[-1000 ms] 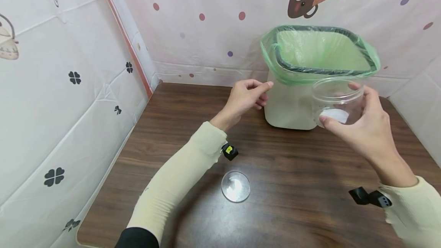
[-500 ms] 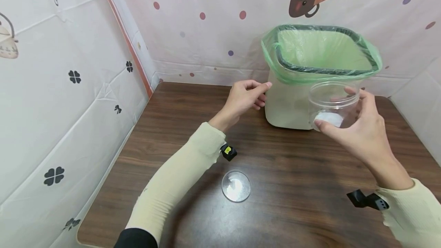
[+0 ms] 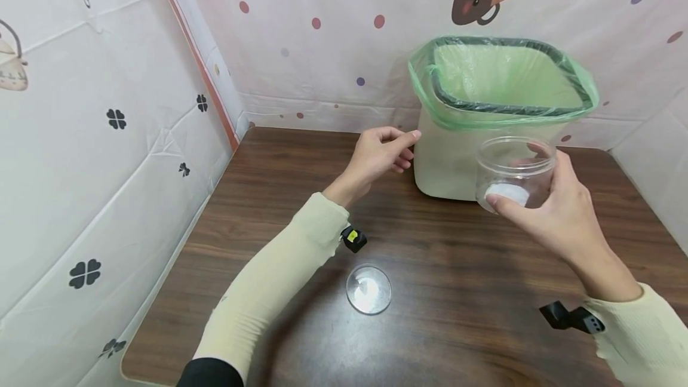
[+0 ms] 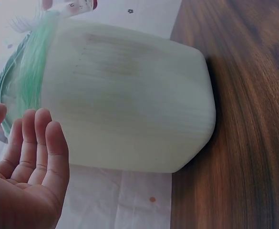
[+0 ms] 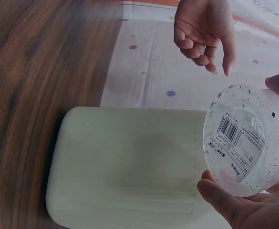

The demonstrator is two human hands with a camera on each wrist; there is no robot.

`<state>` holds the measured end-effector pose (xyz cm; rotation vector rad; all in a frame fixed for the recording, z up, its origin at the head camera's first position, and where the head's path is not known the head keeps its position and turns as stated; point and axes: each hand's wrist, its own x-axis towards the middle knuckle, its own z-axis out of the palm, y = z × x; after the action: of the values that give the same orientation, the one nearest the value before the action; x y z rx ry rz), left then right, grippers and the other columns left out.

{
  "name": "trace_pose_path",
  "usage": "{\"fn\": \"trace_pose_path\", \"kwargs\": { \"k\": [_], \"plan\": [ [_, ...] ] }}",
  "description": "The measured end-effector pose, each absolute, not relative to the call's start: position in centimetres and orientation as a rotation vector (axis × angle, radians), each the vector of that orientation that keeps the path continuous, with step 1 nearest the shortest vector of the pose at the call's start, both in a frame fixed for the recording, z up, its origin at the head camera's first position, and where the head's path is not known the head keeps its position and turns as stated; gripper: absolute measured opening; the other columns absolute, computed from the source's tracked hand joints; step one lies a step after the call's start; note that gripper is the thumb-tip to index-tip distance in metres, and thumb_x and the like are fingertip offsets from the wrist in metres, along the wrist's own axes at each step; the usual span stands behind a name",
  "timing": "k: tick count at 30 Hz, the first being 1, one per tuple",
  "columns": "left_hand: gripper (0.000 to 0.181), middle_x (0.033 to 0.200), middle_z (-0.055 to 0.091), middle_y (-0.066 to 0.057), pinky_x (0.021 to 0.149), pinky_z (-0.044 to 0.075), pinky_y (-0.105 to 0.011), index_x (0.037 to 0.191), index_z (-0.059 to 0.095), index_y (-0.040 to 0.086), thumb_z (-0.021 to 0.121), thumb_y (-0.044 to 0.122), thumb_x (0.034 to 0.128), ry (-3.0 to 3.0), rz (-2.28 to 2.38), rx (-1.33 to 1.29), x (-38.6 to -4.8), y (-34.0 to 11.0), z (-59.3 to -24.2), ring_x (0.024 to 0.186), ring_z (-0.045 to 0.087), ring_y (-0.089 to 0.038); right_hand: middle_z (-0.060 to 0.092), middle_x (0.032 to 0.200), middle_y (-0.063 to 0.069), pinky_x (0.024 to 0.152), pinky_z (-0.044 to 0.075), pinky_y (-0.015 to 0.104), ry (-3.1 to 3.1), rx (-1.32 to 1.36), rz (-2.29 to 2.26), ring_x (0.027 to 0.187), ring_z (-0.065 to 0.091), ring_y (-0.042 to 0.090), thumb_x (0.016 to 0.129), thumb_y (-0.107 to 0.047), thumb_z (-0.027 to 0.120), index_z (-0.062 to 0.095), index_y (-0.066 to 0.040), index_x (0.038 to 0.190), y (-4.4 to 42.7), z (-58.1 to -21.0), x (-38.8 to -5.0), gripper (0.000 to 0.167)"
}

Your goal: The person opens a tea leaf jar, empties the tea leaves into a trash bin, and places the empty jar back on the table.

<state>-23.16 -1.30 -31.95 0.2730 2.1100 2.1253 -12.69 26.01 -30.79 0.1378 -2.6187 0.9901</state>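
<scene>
My right hand (image 3: 570, 214) grips a clear plastic jar (image 3: 515, 157) by its side, upright in front of the bin. The jar has no lid on; a white label (image 5: 237, 143) with a barcode shows at its base in the right wrist view, with small dark specks around it. Beside the bin's left side, my left hand (image 3: 378, 157) hovers with loosely bent fingers (image 4: 29, 143) and holds nothing. A pale bin (image 3: 448, 163) lined with a green bag (image 3: 500, 121) stands behind both hands. On the table lies a round clear lid (image 3: 368, 289).
The dark wooden table (image 3: 430, 315) runs up to a patterned sheet (image 3: 322, 58) behind the bin. Another white sheet (image 3: 80, 196) with clover prints hangs along the left side.
My right hand has lowered the jar and moved it slightly left and nearer, away from the bin's rim. The left hand has barely shifted; bin and lid stay put.
</scene>
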Motion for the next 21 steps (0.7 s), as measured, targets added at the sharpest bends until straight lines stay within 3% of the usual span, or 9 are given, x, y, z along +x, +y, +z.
{"fn": "trace_pose_path", "kwargs": {
  "k": [8, 11, 16, 21],
  "plan": [
    [0.028, 0.082, 0.071, -0.016, 0.072, 0.060, -0.041, 0.094, 0.073, 0.004, 0.074, 0.032, 0.0939, 2.111, 2.116, 0.262, -23.2, -1.7, -32.3, 0.067, 0.068, -0.022, 0.054, 0.126, 0.019, 0.074, 0.032, 0.033, -2.675, 0.142, 1.018, 0.095, 0.048, 0.023, 0.081, -0.031, 0.085, 0.028, -0.029, 0.157, 26.3, -31.3, -12.4, 0.095],
    [0.028, 0.084, 0.071, -0.018, 0.070, 0.061, -0.039, 0.093, 0.073, 0.004, 0.074, 0.032, 0.0935, 2.107, 2.117, 0.250, -23.2, -1.8, -32.4, 0.067, 0.068, -0.023, 0.056, 0.124, 0.012, 0.073, 0.034, 0.030, -2.660, 0.162, 1.048, 0.091, 0.050, 0.019, 0.083, -0.029, 0.084, 0.031, -0.030, 0.155, 26.3, -31.7, -12.3, 0.090],
    [0.028, 0.083, 0.071, -0.017, 0.070, 0.060, -0.039, 0.093, 0.072, 0.004, 0.074, 0.032, 0.0938, 2.104, 2.116, 0.250, -23.2, -1.9, -32.5, 0.068, 0.069, -0.024, 0.056, 0.119, -0.011, 0.071, 0.037, 0.023, -2.625, 0.207, 1.094, 0.085, 0.054, 0.010, 0.085, -0.025, 0.082, 0.037, -0.027, 0.151, 26.3, -32.4, -12.2, 0.080],
    [0.028, 0.079, 0.071, -0.011, 0.071, 0.061, -0.039, 0.092, 0.072, 0.004, 0.074, 0.032, 0.0938, 2.101, 2.114, 0.247, -23.2, -2.1, -32.7, 0.068, 0.069, -0.025, 0.057, 0.118, -0.012, 0.071, 0.038, 0.021, -2.630, 0.248, 1.079, 0.085, 0.053, 0.007, 0.083, -0.023, 0.084, 0.040, -0.023, 0.150, 26.3, -33.1, -12.0, 0.080]
  ]
}}
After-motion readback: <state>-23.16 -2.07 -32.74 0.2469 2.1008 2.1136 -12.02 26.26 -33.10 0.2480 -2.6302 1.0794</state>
